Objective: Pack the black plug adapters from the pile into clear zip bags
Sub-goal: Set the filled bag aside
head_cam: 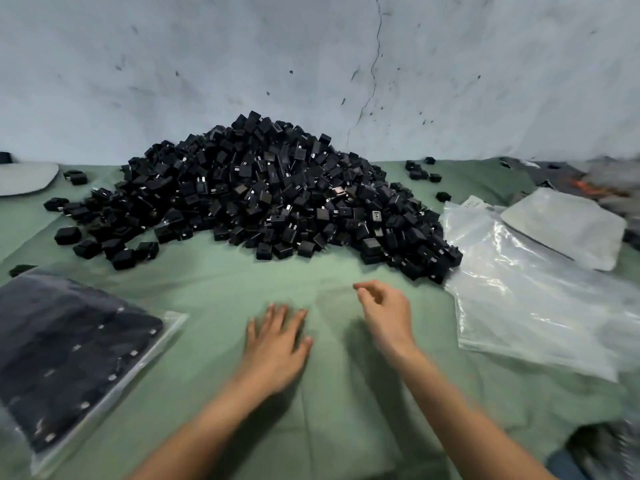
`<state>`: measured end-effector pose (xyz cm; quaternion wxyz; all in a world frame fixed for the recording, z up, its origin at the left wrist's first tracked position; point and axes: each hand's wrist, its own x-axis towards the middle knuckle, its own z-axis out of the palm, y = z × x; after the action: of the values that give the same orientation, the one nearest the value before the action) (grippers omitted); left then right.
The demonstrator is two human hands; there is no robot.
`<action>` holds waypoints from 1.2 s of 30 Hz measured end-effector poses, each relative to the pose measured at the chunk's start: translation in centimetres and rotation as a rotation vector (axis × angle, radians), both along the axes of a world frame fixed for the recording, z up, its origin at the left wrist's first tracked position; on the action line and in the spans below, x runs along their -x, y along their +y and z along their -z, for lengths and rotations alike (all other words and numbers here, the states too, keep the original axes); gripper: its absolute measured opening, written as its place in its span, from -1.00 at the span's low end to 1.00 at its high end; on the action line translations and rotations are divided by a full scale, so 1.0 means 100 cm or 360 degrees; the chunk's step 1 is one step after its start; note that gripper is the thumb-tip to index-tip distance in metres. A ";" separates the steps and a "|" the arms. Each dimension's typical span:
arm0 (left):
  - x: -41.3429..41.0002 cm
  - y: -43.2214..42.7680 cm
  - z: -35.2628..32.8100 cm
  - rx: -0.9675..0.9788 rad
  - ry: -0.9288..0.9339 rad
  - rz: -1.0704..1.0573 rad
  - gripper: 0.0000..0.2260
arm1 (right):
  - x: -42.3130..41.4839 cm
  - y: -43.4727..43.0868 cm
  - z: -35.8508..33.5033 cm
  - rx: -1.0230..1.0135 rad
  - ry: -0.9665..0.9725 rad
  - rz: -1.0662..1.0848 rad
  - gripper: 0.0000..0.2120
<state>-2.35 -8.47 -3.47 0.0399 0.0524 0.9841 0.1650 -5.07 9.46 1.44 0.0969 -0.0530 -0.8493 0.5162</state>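
Note:
A big pile of black plug adapters lies on the green cloth against the wall. In front of it a nearly invisible clear zip bag lies flat on the cloth. My left hand rests flat on the cloth at the bag's left edge, fingers spread. My right hand hovers over the bag's top edge with fingers curled, thumb and forefinger pinching the thin plastic there. A filled zip bag of adapters lies at the near left. A stack of empty clear bags lies at the right.
Green cloth covers the table. Loose adapters are scattered behind and beside the pile. A grey flat pouch lies on the bag stack at the right, another grey sheet at the far left. The wall stands right behind.

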 end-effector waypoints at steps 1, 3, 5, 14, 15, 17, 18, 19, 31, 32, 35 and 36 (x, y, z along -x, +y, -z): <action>0.003 0.018 0.003 0.0017 -0.0009 0.0028 -0.51 | 0.002 0.027 -0.001 -0.0114 0.0072 0.0226 -0.83; 0.006 0.043 0.008 0.0080 0.0045 0.0059 -0.50 | 0.006 0.077 0.002 -0.0411 0.0098 0.0605 -0.82; 0.004 0.052 0.012 0.0159 0.0141 0.0038 -0.50 | 0.004 0.118 0.010 -0.0743 -0.0194 0.0733 -0.66; 0.002 0.049 0.014 0.0149 0.0221 0.0073 -0.50 | -0.022 0.150 0.039 -0.1057 -0.0090 0.1005 -0.83; 0.001 0.049 0.015 0.0135 0.0227 0.0071 -0.50 | -0.024 0.146 0.036 -0.0959 0.0079 0.1107 -0.85; 0.001 0.048 0.014 0.0087 0.0245 0.0058 -0.51 | -0.031 0.135 0.019 -0.0727 0.0492 0.1315 -0.84; 0.000 0.047 0.014 0.0065 0.0267 0.0053 -0.52 | -0.037 0.129 0.008 -0.0596 0.0696 0.1362 -0.84; 0.000 0.047 0.013 0.0030 0.0297 0.0049 -0.54 | -0.043 0.122 -0.003 -0.0466 0.0882 0.1349 -0.86; -0.007 0.044 -0.041 -0.2861 -0.0532 -0.0284 -0.13 | -0.090 0.054 -0.069 0.2072 0.0495 0.0166 -0.81; -0.007 0.038 -0.042 -0.2975 -0.0521 -0.0339 -0.26 | -0.088 0.057 -0.062 0.2128 0.0330 0.0222 -0.72; -0.003 0.017 -0.040 -0.3201 -0.0449 -0.0443 -0.45 | -0.082 0.070 -0.035 0.2207 -0.0164 0.0397 -0.70; -0.002 0.010 -0.039 -0.3215 -0.0467 -0.0445 -0.45 | -0.080 0.074 -0.023 0.2219 -0.0319 0.0408 -0.74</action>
<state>-2.15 -7.50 0.47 0.0775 -0.0742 0.3691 0.9232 2.97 16.86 3.79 0.0218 -0.2492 -0.3136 0.9160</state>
